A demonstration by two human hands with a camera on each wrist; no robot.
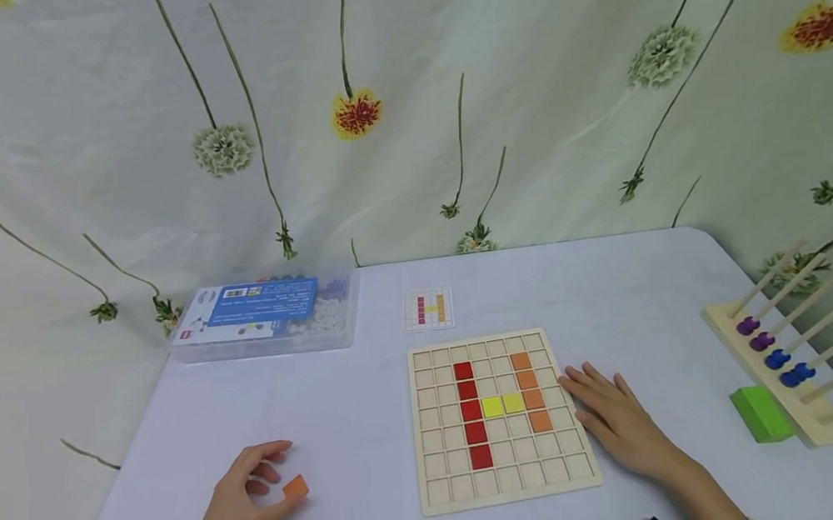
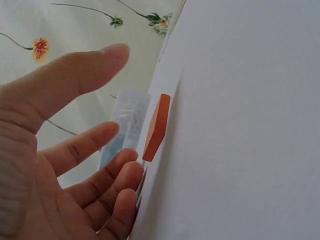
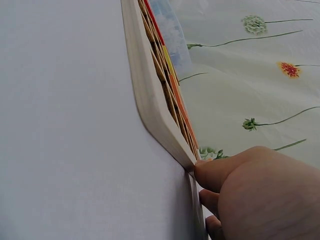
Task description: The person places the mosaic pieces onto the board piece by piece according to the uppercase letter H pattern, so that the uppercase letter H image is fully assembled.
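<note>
A loose orange square tile (image 1: pixel 296 486) lies on the white table, left of the board. My left hand (image 1: pixel 246 486) is around it with thumb and fingers spread apart; in the left wrist view a gap shows between the fingers and the orange tile (image 2: pixel 157 127). The wooden grid board (image 1: pixel 449 489) bears a column of red tiles (image 1: pixel 472 409), two yellow tiles (image 1: pixel 502 405) and a column of several orange tiles (image 1: pixel 527 379). My right hand (image 1: pixel 620 420) rests at the board's right edge, and the thumb touches the board's side (image 3: pixel 155 107) in the right wrist view.
Behind the board lies a small pattern card (image 1: pixel 429 310) with a similar coloured figure. A clear plastic box (image 1: pixel 264 316) stands at the back left. At the right are a wooden peg rack (image 1: pixel 782 375) with purple and blue beads and a green block (image 1: pixel 762 414).
</note>
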